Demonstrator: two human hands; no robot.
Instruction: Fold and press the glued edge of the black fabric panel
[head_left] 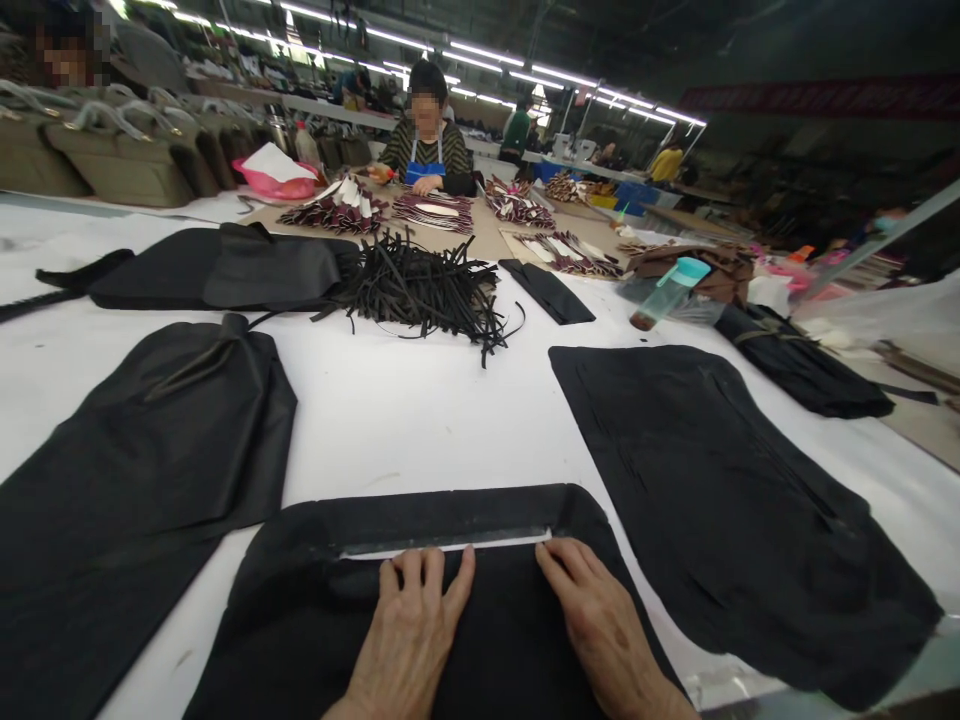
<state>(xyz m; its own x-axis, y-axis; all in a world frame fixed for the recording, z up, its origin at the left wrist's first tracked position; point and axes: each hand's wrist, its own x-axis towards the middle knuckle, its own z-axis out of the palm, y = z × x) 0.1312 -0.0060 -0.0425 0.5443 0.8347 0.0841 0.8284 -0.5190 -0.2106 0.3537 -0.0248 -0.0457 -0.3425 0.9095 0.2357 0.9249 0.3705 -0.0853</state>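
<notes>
The left hand (409,640) and right hand (604,630) lie open and flat, slightly apart, on the black fabric panel (300,600) at the white table's (420,410) near edge, fingertips at its pale slit (446,543). This piece seems mid-smoothing. Similar black panels lie left (150,450) and right (720,480), but which are finished cannot be told.

Long ceiling lights (480,55) shine bright on the white counter (420,400). Beyond them to the right it's dark, and edges bend.

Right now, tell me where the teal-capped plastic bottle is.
Head view, upper right: the bottle leans by the brown bag, right of the black strips.
</notes>
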